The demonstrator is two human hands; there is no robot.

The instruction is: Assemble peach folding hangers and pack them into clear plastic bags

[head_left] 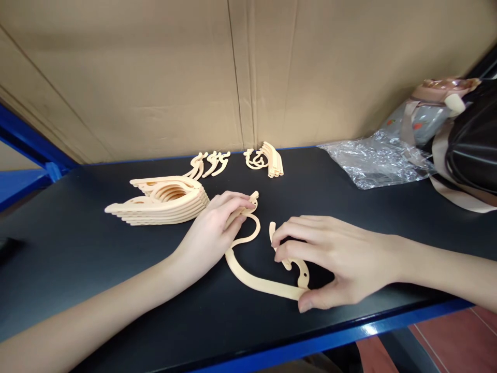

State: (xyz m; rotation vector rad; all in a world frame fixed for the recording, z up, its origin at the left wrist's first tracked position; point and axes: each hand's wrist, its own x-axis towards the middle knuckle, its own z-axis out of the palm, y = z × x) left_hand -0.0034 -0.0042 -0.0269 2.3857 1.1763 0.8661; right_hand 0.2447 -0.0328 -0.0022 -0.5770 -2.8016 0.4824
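A cream plastic hanger frame (260, 285) with curved arms and a rounded loop lies on the black tabletop in front of me. My left hand (217, 223) has its fingers closed over the upper end of the loop, where a small cream tip (254, 196) shows past the fingertips. My right hand (330, 259) is curled around the frame's right end. Its thumb presses on the end of the long arm, and its fingertips rest on a short curved bar (273, 230). The palm and fingers hide part of this end.
Left of my left hand sits a stack of cream hanger frames (166, 204). Cream hooks (213, 163) and a bundle of curved bars (274, 160) lie at the back. Crumpled clear plastic (373, 160), a bottle (423, 111) and a black bag (473, 140) stand at right. Cardboard (174, 77) lines the back.
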